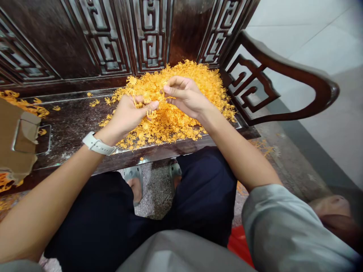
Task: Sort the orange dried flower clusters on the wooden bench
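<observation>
A large heap of small orange plastic flower-like pieces with thin curled prongs (187,124) covers the right part of a dark wooden bench seat. Over the heap, my left hand (129,115) is closed on some orange pieces (151,114), whose prongs show beside the thumb. My right hand (185,94) is to its right, with thumb and fingers pinched on a thin orange piece (167,99). The two hands are close together but apart. The ends of the held pieces blend with the heap behind, so how they connect is unclear.
The bench seat (70,132) has a carved back (150,34) and a curved right armrest (297,79). At left stands a torn cardboard box (17,139) beside a wire handle (50,139) and more orange pieces (24,104). Loose orange bits (263,146) lie on the floor.
</observation>
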Demonstrator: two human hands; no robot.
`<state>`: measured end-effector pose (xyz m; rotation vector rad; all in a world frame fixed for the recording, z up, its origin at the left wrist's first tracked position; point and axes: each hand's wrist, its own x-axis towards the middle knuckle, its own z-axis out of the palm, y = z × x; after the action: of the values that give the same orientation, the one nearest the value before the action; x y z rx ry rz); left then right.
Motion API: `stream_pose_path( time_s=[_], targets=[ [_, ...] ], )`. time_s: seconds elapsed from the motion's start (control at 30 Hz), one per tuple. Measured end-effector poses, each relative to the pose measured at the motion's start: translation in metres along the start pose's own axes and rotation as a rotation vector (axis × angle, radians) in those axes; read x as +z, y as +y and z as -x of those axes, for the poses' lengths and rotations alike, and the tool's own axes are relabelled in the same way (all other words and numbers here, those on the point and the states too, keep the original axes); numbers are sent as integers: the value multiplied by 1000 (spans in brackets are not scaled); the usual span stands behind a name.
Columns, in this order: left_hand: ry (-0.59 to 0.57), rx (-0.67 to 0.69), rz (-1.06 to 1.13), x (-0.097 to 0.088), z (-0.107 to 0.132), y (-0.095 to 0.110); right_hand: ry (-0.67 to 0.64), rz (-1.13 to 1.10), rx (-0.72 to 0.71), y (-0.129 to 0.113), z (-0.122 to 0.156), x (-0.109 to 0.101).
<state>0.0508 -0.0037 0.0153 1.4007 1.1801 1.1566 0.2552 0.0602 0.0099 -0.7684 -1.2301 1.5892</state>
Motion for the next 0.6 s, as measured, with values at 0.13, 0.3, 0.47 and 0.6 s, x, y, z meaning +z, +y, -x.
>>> stream_pose_path(
  time_s=[0.13, 0.3, 0.47, 0.6],
  targets=[
    [-38, -45, 28, 7, -1, -2, 82, -19, -46, 4, 1, -1],
    [-3, -194, 147, 19, -1, 4, 57, 88, -71, 14, -2, 3],
    [-96, -165, 99, 23, 6, 12, 285, 256, -288, 31, -32, -37],
    [-217, -93, 1, 29, 21, 21, 448, 470, -380, 43, -49, -90]
  ],
)
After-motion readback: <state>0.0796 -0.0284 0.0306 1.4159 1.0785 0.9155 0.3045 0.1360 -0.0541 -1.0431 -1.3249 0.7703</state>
